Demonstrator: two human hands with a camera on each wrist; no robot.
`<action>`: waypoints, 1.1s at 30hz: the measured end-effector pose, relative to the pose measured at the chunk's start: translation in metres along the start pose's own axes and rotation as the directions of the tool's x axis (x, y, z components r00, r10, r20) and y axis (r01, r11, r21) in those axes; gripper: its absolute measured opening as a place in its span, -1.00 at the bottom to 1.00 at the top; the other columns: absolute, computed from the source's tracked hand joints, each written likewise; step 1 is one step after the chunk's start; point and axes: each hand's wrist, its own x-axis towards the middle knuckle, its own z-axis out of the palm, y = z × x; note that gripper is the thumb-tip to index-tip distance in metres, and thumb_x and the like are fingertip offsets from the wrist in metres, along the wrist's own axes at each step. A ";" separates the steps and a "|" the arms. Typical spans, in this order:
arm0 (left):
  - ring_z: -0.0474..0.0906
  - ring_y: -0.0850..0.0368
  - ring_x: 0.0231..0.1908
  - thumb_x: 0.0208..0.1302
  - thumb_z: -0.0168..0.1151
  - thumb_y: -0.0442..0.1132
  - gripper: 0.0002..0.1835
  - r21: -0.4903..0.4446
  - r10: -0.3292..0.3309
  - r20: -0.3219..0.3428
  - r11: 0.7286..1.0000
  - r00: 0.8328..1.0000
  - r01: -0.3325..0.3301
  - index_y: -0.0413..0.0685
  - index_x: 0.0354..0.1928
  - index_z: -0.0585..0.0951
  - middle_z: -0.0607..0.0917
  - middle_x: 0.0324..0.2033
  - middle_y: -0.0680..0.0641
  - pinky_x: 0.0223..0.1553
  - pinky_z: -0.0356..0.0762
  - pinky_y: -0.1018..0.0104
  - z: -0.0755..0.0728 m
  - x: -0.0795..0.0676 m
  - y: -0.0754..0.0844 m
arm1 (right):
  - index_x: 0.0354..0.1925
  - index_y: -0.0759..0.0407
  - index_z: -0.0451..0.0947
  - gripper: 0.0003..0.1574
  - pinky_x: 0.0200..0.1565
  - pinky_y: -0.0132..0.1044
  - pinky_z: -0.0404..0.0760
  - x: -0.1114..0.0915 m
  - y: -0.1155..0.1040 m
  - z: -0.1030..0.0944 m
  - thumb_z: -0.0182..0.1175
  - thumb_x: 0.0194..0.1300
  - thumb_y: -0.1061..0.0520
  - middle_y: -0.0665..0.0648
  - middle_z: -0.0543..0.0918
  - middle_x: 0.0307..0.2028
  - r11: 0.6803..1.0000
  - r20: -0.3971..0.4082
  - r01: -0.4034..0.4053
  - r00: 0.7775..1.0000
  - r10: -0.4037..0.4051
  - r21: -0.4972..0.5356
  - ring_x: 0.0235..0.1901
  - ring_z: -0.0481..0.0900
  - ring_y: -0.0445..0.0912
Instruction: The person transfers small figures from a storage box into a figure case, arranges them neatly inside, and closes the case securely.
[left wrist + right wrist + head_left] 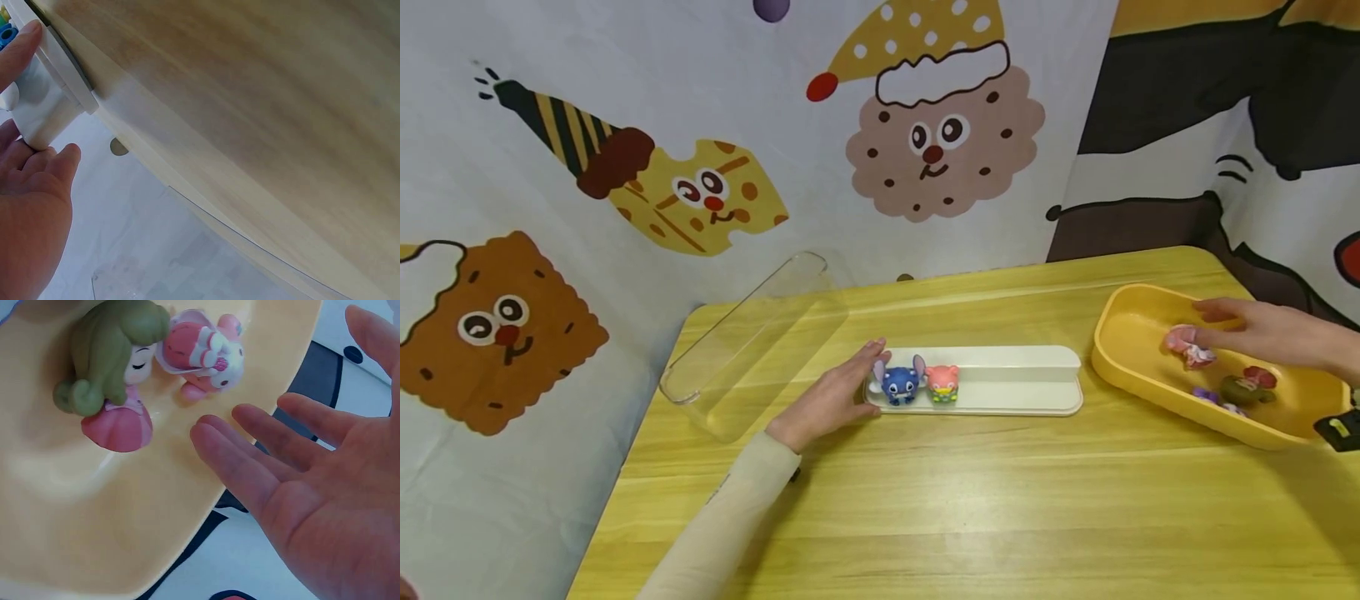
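Note:
My left hand [827,402] grips the left end of a white stepped display base [1018,392], thumb at the front and fingers behind. On that base, at its left part, stand a blue big-eared figurine [900,387] and a smaller pink figurine [942,382] side by side. Over the yellow tray [1122,329] is my right hand [1262,332], fingers spread and holding nothing. Just off its fingertips lies a pink-and-white figurine [215,355]. Next to that is a green-haired girl figurine [112,359] in a pink dress. A small purple figurine [1206,395] is in the tray too.
A clear plastic cover [752,358] stands on the left of the wooden table [970,508], near the back edge. A cloth backdrop [820,183] with cartoon prints rises right behind the table. The tray's raised rim lies at the table's right side.

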 end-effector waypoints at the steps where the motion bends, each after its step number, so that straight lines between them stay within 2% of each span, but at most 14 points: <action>1: -0.02 0.05 0.59 0.19 0.57 -0.22 0.03 0.000 0.002 0.000 1.000 1.000 -0.002 -0.02 0.62 0.19 0.03 0.64 -0.02 0.51 0.19 0.03 0.000 0.000 0.000 | 0.41 0.68 0.04 0.17 0.09 0.64 0.33 0.001 0.001 0.001 0.02 0.54 -0.38 0.77 0.22 0.28 1.000 0.011 0.003 1.000 -0.003 0.004 0.15 0.32 0.66; 6: -0.03 0.05 0.59 0.19 0.57 -0.21 0.03 0.006 0.003 0.005 1.000 1.000 -0.003 -0.02 0.63 0.18 0.02 0.64 -0.02 0.52 0.18 0.05 0.001 0.001 -0.001 | 0.43 0.73 0.00 0.17 0.11 0.63 0.32 0.007 0.007 0.007 0.03 0.56 -0.32 0.77 0.22 0.31 0.999 0.037 0.036 0.999 -0.037 0.033 0.20 0.29 0.66; 12: -0.03 0.06 0.59 0.20 0.57 -0.21 0.03 0.012 0.001 0.003 1.000 1.000 -0.002 -0.01 0.63 0.18 0.01 0.64 -0.02 0.51 0.18 0.07 0.002 0.002 -0.002 | 0.44 0.73 -0.04 0.20 0.10 0.60 0.38 0.011 0.008 0.010 0.05 0.55 -0.33 0.77 0.23 0.30 0.998 0.047 0.037 0.998 -0.039 0.054 0.20 0.33 0.64; 18: -0.03 0.05 0.59 0.19 0.57 -0.22 0.03 0.014 0.003 0.003 1.000 1.000 -0.003 -0.02 0.62 0.19 0.04 0.64 -0.05 0.51 0.19 0.06 0.002 0.002 -0.003 | 0.41 0.72 0.08 0.07 0.08 0.47 0.52 0.015 0.000 0.010 0.14 0.55 -0.20 0.74 0.37 0.24 0.991 0.032 0.108 0.993 -0.110 0.076 0.08 0.58 0.44; 26: -0.03 0.05 0.59 0.18 0.57 -0.22 0.03 0.020 0.007 -0.001 1.000 1.000 -0.007 -0.03 0.62 0.19 0.04 0.64 -0.06 0.51 0.18 0.07 0.003 0.002 -0.003 | 0.38 0.58 0.29 -0.12 0.11 0.47 0.50 0.021 -0.013 0.013 0.21 0.50 -0.13 0.67 0.41 0.27 0.980 0.007 0.189 0.982 -0.190 0.061 0.19 0.46 0.49; 28: -0.04 0.06 0.59 0.20 0.57 -0.22 0.03 0.015 0.003 0.005 1.000 1.000 -0.003 -0.02 0.63 0.18 0.03 0.64 -0.05 0.52 0.17 0.06 0.003 0.002 -0.003 | 0.37 0.57 0.31 -0.16 0.11 0.30 0.59 0.023 -0.013 0.012 0.22 0.50 -0.08 0.65 0.43 0.27 0.974 -0.001 0.216 0.976 -0.216 0.062 0.18 0.48 0.46; 31: -0.06 0.06 0.60 0.20 0.56 -0.21 0.03 0.010 -0.002 0.015 1.000 1.000 0.002 -0.01 0.63 0.17 0.02 0.64 -0.06 0.52 0.16 0.06 0.002 0.002 -0.003 | 0.40 0.59 0.26 -0.20 0.00 0.11 0.72 0.024 -0.008 0.012 0.19 0.53 0.00 0.68 0.38 0.28 0.966 0.011 0.235 0.971 -0.238 0.111 0.17 0.51 0.44; 33: -0.06 0.06 0.60 0.21 0.56 -0.20 0.04 0.014 -0.004 0.016 1.000 1.000 0.004 0.00 0.63 0.16 0.02 0.64 -0.06 0.52 0.16 0.05 0.002 0.002 -0.003 | 0.41 0.61 0.21 -0.21 -0.10 0.04 0.78 0.025 -0.005 0.012 0.16 0.55 0.03 0.71 0.36 0.29 0.960 0.024 0.235 0.970 -0.241 0.153 0.15 0.53 0.43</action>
